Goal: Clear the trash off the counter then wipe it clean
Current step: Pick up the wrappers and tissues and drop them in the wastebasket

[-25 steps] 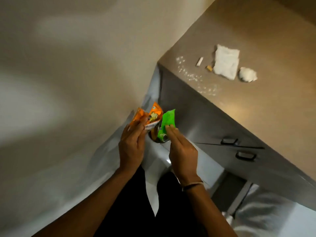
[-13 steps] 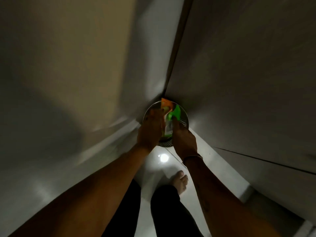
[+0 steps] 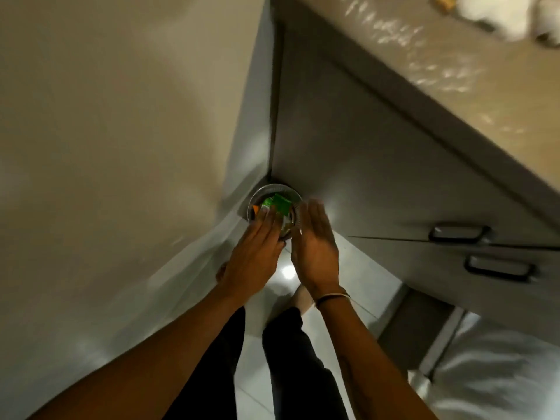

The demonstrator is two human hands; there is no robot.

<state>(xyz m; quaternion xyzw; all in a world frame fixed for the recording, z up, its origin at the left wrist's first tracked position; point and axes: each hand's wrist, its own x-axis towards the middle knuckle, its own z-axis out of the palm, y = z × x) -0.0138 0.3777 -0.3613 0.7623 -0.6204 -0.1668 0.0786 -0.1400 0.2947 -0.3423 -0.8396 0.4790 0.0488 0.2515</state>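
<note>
A round metal bin [image 3: 257, 195] stands on the floor in the corner between the wall and the cabinet. A green wrapper [image 3: 277, 204] lies inside it, with a bit of orange wrapper [image 3: 256, 208] beside it. My left hand [image 3: 254, 253] hovers over the bin's near rim, fingers straight and empty. My right hand [image 3: 315, 247] is just right of the bin, palm open, fingers apart, holding nothing. On the counter [image 3: 485, 95] at the top right lie white crumbs [image 3: 394, 28], a white cloth [image 3: 500, 13] and a small brown scrap [image 3: 444, 3], all blurred.
The grey cabinet front [image 3: 363, 177] has two dark drawer handles [image 3: 459, 233] on the right. A beige wall [image 3: 121, 116] fills the left. My legs and a bare foot [image 3: 303, 297] stand on the glossy floor. A white bag-like shape [image 3: 491, 374] sits at the bottom right.
Both hands held the orange and green wrappers, pushed them down into the bin, then let go. The hands have now lifted and opened, and the view has tilted up toward the counter.
</note>
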